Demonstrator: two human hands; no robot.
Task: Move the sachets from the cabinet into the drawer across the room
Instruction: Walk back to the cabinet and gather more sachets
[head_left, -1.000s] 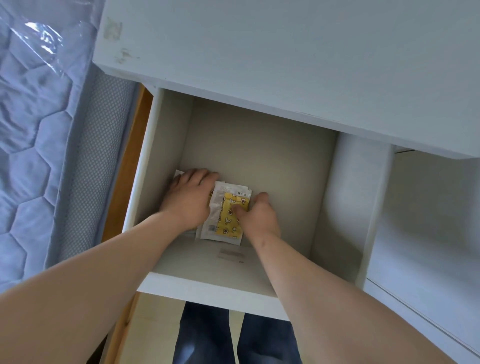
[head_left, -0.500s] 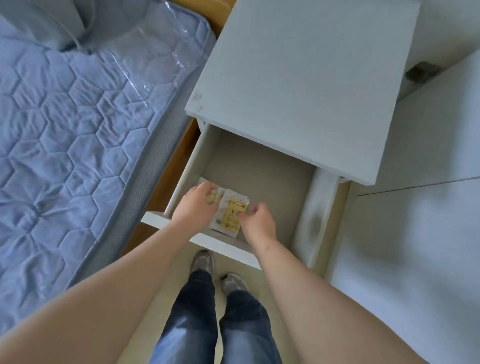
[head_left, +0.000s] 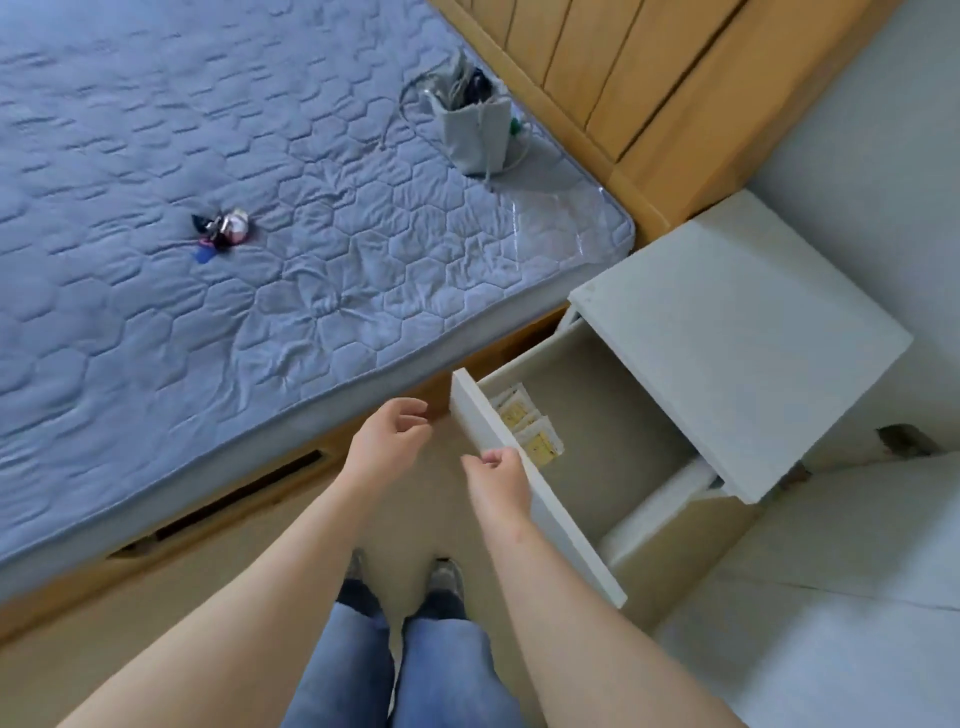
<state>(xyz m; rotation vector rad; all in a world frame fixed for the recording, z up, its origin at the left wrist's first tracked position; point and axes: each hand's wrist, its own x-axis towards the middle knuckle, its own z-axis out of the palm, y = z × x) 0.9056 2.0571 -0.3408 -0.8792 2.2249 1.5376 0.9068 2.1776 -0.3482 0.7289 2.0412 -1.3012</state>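
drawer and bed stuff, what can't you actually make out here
Head view only:
- Sachets: the drawer front hides the near edge of the pile, so no count; print too small to read.
- Bag on the bed: contents blurred, a tangle of dark and pale items.
- Small cluster on the bed: too small to identify.
- Right hand: fingers curled by the drawer front; contact unclear.
- Left hand: palm faces away from the camera.

Mattress (head_left: 260, 234): quilted grey-blue cloth, hexagon stitching, wrinkled; glossy clear plastic film at 2 o'clock corner. Headboard (head_left: 623, 67), 1 o'clock: smooth light wood, satin. Nightstand (head_left: 737, 332), 3 o'clock: white, matt, slightly scuffed. Drawer (head_left: 524, 478): matt white front, beige inside. Sachets (head_left: 530, 423): yellow-white printed wrappers. Bag (head_left: 475, 130), 12 o'clock: grey cloth. Jeans (head_left: 395, 670): blue denim.
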